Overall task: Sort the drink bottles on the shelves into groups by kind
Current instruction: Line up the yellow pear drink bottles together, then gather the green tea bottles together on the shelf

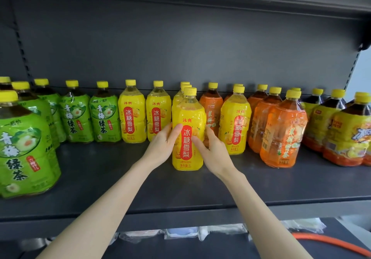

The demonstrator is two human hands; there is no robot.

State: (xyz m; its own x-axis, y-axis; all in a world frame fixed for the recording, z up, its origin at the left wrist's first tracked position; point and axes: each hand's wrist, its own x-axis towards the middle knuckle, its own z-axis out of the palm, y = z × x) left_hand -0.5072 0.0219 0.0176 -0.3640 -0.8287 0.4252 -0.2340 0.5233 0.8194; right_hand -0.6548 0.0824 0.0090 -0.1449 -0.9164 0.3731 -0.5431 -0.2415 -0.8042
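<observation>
a yellow plastic pear-drink bottle with a red label panel and a yellow cap [187, 138] stood upright near the middle of the dark grey metal shelf [120, 178], its base seemingly down on the board, at the front of a short file of like bottles lined up behind it. both hands grasped it. the left hand [163, 146] wrapped its left side with the thumb laid across the front, and the right hand [210, 150] curled round its right side with the thumb on the red panel. along the back to the left stood two more yellow pear bottles [131, 112], then the green-labelled tea bottles [75, 114], one of them far forward at the left edge. to the right, one yellow pear bottle [234, 122] stood among the orange-labelled tea bottles [283, 134]. beyond those stood dark tea bottles with yellow-and-orange labels [345, 134]. an orange hose [331, 242] lay below the shelf.
</observation>
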